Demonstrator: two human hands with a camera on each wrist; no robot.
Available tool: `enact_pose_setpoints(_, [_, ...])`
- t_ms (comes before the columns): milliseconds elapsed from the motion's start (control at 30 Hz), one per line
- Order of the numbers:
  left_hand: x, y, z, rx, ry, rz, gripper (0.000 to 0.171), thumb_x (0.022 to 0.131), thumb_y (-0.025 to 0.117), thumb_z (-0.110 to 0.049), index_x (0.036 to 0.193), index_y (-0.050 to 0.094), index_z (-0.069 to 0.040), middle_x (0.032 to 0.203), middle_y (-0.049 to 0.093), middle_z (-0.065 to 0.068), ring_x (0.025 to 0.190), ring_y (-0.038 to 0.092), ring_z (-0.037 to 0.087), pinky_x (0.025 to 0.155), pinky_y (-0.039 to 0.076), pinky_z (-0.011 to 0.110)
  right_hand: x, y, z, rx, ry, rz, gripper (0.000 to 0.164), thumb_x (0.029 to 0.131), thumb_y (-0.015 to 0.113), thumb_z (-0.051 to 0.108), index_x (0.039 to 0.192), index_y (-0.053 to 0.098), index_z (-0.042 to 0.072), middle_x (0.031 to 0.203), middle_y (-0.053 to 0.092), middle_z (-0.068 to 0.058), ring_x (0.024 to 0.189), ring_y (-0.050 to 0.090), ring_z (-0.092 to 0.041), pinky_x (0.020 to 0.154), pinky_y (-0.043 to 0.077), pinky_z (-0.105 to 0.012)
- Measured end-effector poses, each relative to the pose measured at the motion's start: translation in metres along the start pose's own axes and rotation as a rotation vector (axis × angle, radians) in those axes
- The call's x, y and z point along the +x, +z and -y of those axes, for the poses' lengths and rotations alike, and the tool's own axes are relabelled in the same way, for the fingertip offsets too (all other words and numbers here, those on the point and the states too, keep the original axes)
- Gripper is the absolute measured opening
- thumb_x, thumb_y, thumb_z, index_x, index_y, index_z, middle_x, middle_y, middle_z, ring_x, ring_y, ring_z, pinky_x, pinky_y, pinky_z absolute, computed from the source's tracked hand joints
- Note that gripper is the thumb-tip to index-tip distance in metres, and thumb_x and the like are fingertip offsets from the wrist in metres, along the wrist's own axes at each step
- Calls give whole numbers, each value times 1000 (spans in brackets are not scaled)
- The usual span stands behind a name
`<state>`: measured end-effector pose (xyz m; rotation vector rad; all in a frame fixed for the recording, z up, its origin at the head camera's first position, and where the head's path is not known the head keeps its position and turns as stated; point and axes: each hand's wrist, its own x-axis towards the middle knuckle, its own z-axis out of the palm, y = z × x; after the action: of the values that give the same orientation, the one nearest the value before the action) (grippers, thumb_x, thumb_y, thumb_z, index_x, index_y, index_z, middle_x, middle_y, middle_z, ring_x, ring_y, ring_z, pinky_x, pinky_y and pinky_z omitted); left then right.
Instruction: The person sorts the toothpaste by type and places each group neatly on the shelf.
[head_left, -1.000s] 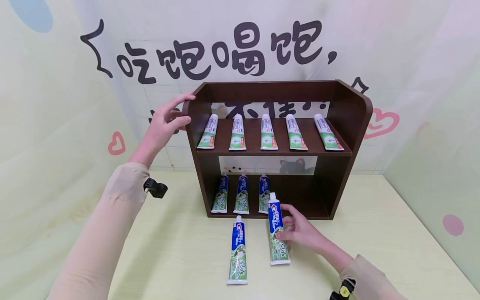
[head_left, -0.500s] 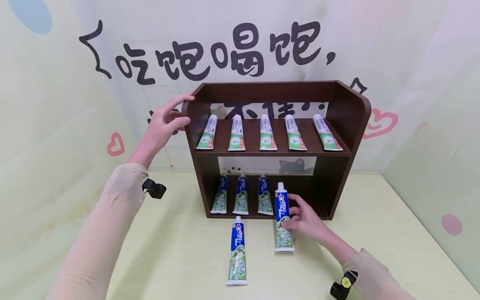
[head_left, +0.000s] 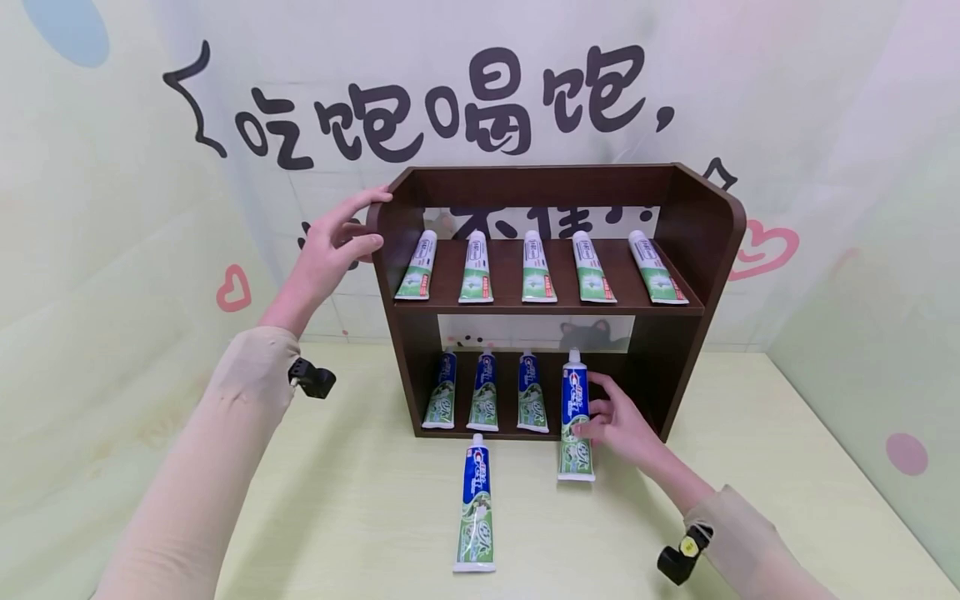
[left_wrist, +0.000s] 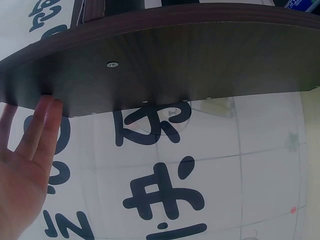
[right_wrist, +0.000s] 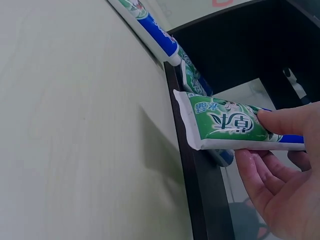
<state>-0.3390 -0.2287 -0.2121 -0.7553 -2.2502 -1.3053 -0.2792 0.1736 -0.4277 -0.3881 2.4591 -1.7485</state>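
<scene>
My right hand (head_left: 621, 429) pinches a blue and green toothpaste tube (head_left: 575, 417) between thumb and fingers, cap end toward the shelf. In the right wrist view this tube (right_wrist: 225, 122) overlaps the front edge of the lower shelf. My left hand (head_left: 330, 246) rests against the upper left side of the dark brown shelf (head_left: 540, 308); in the left wrist view its fingertips touch the side panel (left_wrist: 175, 60). Three matching tubes, one of them the nearest tube (head_left: 532, 396), lie in the lower compartment. Another toothpaste tube (head_left: 475, 508) lies on the table in front.
Several white and green toothpaste tubes, such as the middle one (head_left: 537, 267), lie in a row on the upper shelf. The pale table (head_left: 337, 500) reaches back to a printed wall curtain (head_left: 300, 100). Each wrist wears a small black camera, like the left one (head_left: 311, 379).
My right hand has carried its tube forward and to the right, away from the third lower tube and toward the right part of the lower compartment. My left hand stays against the shelf.
</scene>
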Motion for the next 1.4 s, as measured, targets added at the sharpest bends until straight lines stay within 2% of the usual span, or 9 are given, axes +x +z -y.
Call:
enact_pose_setpoints(467, [0, 1, -1, -7, 0, -5, 45, 96, 58, -18, 140, 55, -22, 155, 44, -9, 100, 63, 13, 73, 58, 19, 26, -16, -5, -10, -48, -34, 83, 86, 70, 4, 153, 21, 5, 113, 65, -30, 91, 68, -22, 72, 61, -34])
enact_pose_setpoints(733, [0, 2, -1, -4, -1, 4, 45, 97, 58, -18, 141, 54, -23, 155, 43, -8, 100, 64, 13, 73, 58, 19, 38, -24, -12, -56, -36, -39, 84, 87, 69, 5, 154, 20, 2, 119, 64, -32, 95, 68, -25, 73, 61, -36])
enact_pose_setpoints(967, [1, 2, -2, -10, -1, -8, 44, 96, 57, -16, 140, 55, -22, 155, 44, -7, 100, 64, 11, 73, 58, 19, 49, -29, -18, -51, -47, -35, 86, 86, 69, 5, 155, 18, 3, 117, 64, -33, 93, 68, -25, 75, 60, -39])
enact_pose_setpoints(1233, [-1, 1, -1, -1, -6, 1, 46, 97, 57, -17, 142, 53, -22, 156, 42, -7, 100, 63, 13, 73, 58, 19, 59, -29, -27, -44, -36, -17, 83, 90, 66, 6, 156, 16, 4, 124, 61, -33, 103, 66, -29, 81, 59, -38])
enact_pose_setpoints(1400, [0, 1, 0, 2, -1, -1, 46, 97, 57, -17, 142, 53, -23, 156, 42, -7, 101, 63, 12, 73, 57, 19, 63, -26, -32, -48, -66, -4, 82, 92, 64, 5, 156, 12, 2, 125, 59, -34, 107, 65, -33, 85, 59, -40])
